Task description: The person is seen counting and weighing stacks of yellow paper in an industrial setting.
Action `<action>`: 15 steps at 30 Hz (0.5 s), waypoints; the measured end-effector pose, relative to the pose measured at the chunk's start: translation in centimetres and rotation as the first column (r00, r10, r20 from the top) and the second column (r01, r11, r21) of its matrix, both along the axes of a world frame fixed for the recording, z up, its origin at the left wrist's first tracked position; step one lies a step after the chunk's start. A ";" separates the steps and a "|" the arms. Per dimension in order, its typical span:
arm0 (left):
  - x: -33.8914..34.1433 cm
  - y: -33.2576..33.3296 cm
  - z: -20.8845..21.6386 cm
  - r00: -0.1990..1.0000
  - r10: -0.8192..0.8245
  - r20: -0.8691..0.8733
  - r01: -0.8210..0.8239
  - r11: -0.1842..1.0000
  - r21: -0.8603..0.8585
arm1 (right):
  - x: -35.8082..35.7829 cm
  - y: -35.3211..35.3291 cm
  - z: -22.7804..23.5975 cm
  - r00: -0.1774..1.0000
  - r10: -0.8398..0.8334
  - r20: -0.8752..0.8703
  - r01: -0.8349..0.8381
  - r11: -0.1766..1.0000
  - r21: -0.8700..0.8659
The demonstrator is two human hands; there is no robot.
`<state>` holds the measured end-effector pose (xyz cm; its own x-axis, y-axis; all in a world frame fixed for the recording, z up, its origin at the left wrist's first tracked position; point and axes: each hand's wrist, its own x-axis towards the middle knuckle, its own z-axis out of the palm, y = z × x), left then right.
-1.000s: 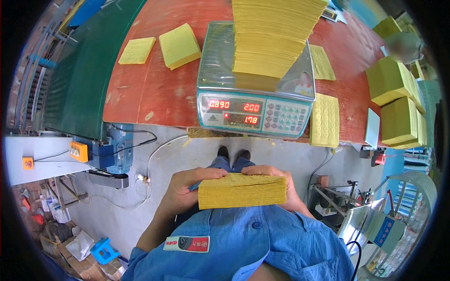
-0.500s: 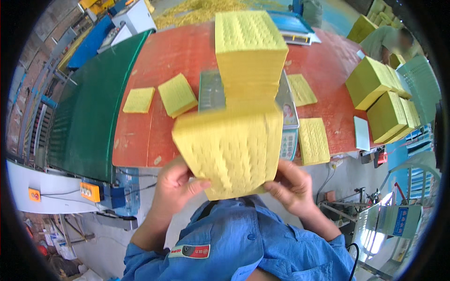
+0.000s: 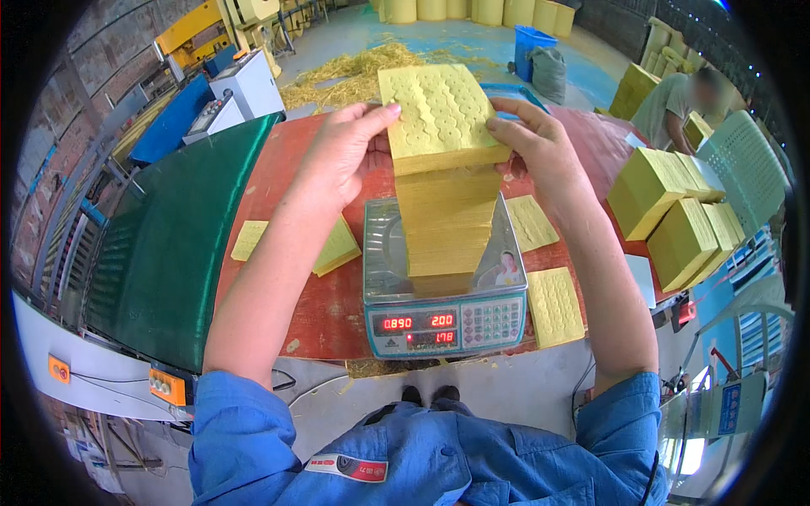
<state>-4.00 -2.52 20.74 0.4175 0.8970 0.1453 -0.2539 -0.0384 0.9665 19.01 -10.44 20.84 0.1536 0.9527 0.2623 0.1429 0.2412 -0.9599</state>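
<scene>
A tall stack of yellow paper sheets (image 3: 447, 223) stands on the weighing scale (image 3: 498, 333), whose red display is lit. On its top sits a thick bundle of the same yellow paper (image 3: 439, 110), its upper face punched with rows of curved marks. My left hand (image 3: 350, 148) grips the bundle's left side, thumb on the top edge. At the right side, my right hand (image 3: 536, 143) holds it between thumb and fingers. The bundle touches the stack, its edges slightly out of line with it.
Smaller yellow paper piles (image 3: 554, 308) lie beside the scale on the red table (image 3: 295, 312). Large yellow paper blocks (image 3: 645, 194) stand at the right, near another person (image 3: 675, 105). A green-covered surface (image 3: 169, 253) adjoins the left side.
Both hands have carried the yellow paper bundle from in front of my body forward onto the tall stack. The scale's display has come into view.
</scene>
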 end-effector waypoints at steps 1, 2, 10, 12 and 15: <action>0.1 0.4 -0.5 0.999 0.009 -0.033 -0.009 1.000 -0.008 | 0.2 0.3 -0.2 1.000 0.002 -0.001 -0.002 1.000 0.001; 0.2 0.8 -0.9 0.998 0.018 -0.066 -0.019 1.000 -0.016 | 0.3 0.4 -0.3 0.999 0.004 0.043 -0.003 1.000 -0.019; 0.1 1.2 -1.5 0.990 0.035 -0.134 -0.034 0.999 0.008 | -0.1 0.1 -0.6 0.987 -0.050 0.156 0.051 0.999 -0.006; 0.1 1.1 -1.6 0.990 0.030 -0.139 -0.029 1.000 0.006 | 0.0 0.1 -0.7 0.971 -0.084 0.222 0.080 0.996 0.028; 0.4 0.6 -1.5 0.987 0.041 -0.153 -0.040 0.999 0.013 | 0.4 0.3 -1.7 0.972 -0.098 0.215 0.085 0.994 0.071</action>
